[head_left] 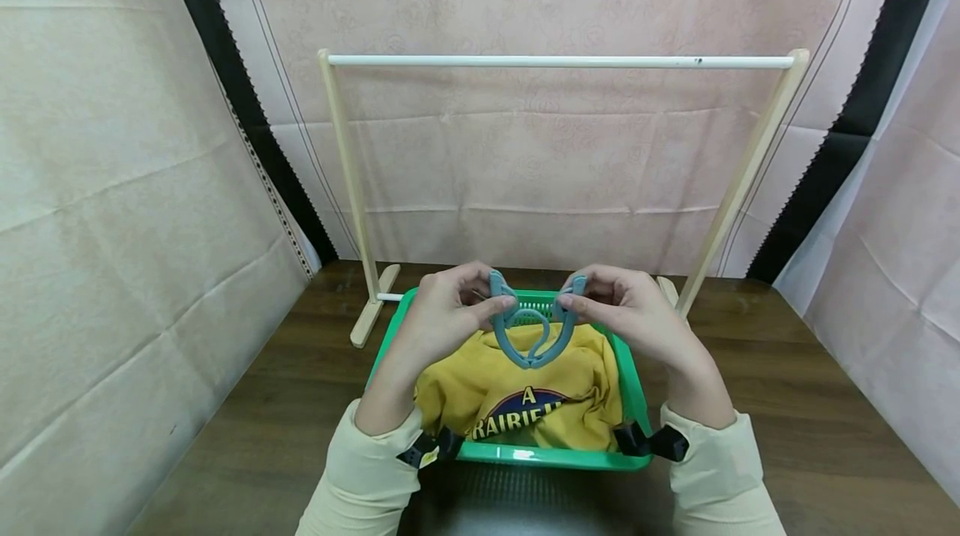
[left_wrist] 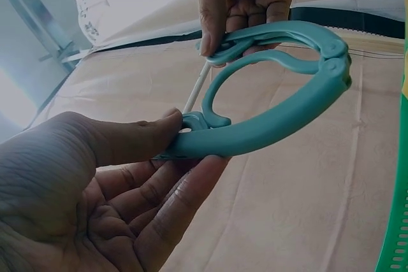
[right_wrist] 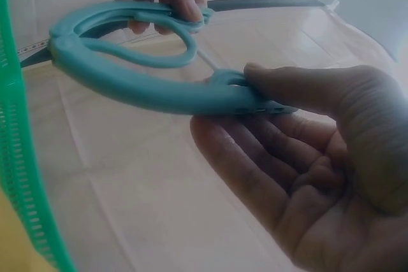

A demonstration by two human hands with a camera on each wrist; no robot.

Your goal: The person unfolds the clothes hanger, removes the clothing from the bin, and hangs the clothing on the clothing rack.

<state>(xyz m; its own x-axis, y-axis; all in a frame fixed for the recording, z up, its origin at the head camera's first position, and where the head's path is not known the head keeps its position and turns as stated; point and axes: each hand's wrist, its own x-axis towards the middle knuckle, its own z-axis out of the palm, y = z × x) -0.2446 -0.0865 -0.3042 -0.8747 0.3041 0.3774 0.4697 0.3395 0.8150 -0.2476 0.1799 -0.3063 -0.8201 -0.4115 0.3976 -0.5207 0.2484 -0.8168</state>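
Note:
A blue-green folding clothes hanger is held up over the basket, its two arms swung up into a U with the joint at the bottom. My left hand pinches the end of one arm between thumb and fingers. The other arm's end is pinched the same way by my right hand. Between the arms curls the hanger's hook, seen closely in the left wrist view. Beneath, a yellow garment with a dark oval print and lettering lies bunched in a green basket.
Behind the basket stands a rack with a white rail and pale wooden posts. All sits on a dark brown wooden table. Pale cloth walls enclose the left, back and right sides.

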